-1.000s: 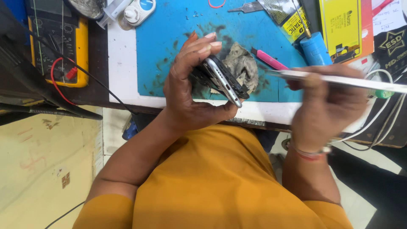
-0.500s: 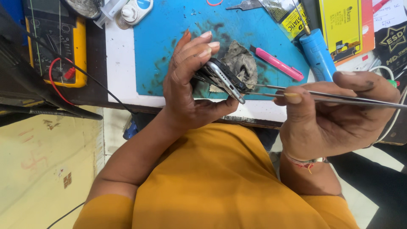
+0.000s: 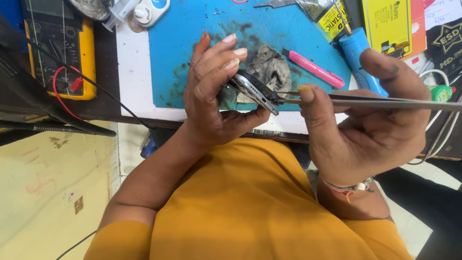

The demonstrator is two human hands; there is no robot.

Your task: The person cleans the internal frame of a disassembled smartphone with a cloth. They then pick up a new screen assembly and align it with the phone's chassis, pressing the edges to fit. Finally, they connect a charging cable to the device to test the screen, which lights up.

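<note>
I see the stained blue work mat (image 3: 192,72) filling the middle of the bench, lying on a white board (image 3: 132,86) over the dark bench top. At the far left sits a yellow-cased multimeter (image 3: 86,53) with red and black leads running off it. A yellow printed package (image 3: 387,26) lies at the top right, and a blue cylindrical tool (image 3: 358,53) stands just beside it, partly hidden by my right thumb.

My right hand (image 3: 365,130) is closed in a pinch around long, thin metal tweezers (image 3: 385,102), thumb above and forefinger below, the tips reaching left to the edge of the phone. My left hand (image 3: 211,101) is wrapped around a small dark phone with a silver frame (image 3: 255,90), fingers curled over its top and thumb under it, held edge-on above the near edge of the mat.

Behind the phone a crumpled grey rag (image 3: 269,67) rests on the mat, partly blocked by my fingers. A pink marker pen (image 3: 315,69) lies slanted just right of the rag. A white and blue round container (image 3: 147,12) sits at the mat's top left corner.
</note>
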